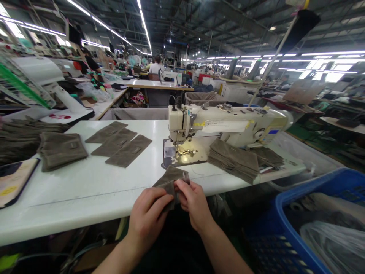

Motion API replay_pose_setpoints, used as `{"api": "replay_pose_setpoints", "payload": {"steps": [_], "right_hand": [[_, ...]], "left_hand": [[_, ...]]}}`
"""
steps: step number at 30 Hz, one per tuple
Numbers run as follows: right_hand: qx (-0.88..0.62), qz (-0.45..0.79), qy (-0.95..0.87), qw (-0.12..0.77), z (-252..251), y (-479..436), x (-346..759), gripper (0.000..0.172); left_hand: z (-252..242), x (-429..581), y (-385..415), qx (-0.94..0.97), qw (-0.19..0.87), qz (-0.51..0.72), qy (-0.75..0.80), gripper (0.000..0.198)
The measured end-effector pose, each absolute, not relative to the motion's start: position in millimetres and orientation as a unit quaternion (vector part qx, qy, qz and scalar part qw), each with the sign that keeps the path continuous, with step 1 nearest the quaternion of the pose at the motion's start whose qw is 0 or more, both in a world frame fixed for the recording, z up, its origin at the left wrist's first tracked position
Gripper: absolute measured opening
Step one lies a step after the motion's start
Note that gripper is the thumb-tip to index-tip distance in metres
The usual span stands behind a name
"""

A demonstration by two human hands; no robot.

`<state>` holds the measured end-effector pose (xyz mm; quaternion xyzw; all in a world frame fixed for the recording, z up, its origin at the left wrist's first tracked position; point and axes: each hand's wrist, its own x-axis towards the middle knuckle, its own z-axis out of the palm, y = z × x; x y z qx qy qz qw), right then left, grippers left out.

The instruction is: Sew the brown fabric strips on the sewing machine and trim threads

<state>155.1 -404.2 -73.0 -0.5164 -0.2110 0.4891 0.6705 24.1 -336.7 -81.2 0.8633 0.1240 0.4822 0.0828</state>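
Note:
Both my hands hold one grey-brown fabric piece (pixel 170 177) at the near edge of the white table (pixel 85 182). My left hand (pixel 148 215) grips its lower part with curled fingers. My right hand (pixel 194 201) pinches its upper right corner, where a small label shows. A cream sewing machine (pixel 225 123) stands just beyond, with its needle plate (pixel 182 154) in front of my hands. A stack of the same fabric pieces (pixel 234 160) lies right of the plate.
Three flat fabric pieces (pixel 119 142) lie fanned out on the table's middle, with folded piles (pixel 61 150) at the left. A phone (pixel 14 179) lies at the left edge. A blue plastic crate (pixel 319 220) stands at the lower right. Other workstations fill the hall behind.

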Motion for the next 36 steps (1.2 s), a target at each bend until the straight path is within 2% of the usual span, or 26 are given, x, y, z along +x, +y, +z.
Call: {"api": "replay_pose_setpoints", "payload": {"steps": [10,22,25,30,34,36], "right_hand": [[-0.515,0.495,-0.209,0.668,-76,-406,158,0.027],[-0.546,0.477,-0.226,0.651,-87,-404,161,0.028],[-0.547,0.463,-0.242,0.654,-91,-404,165,0.028],[-0.561,0.404,-0.375,0.617,-88,-409,177,0.029],[-0.516,0.437,-0.443,0.589,-81,-416,184,0.027],[-0.509,0.45,-0.436,0.59,-81,-417,186,0.026]], "left_hand": [[-86,26,-336,0.871,0.065,0.474,0.113,0.023],[-89,26,-336,0.876,0.076,0.464,0.107,0.024],[-89,25,-342,0.883,0.131,0.438,0.108,0.024],[-79,24,-341,0.836,0.299,0.422,0.185,0.033],[-64,26,-326,0.835,0.431,0.275,0.203,0.045],[-59,28,-320,0.835,0.461,0.223,0.2,0.049]]}}
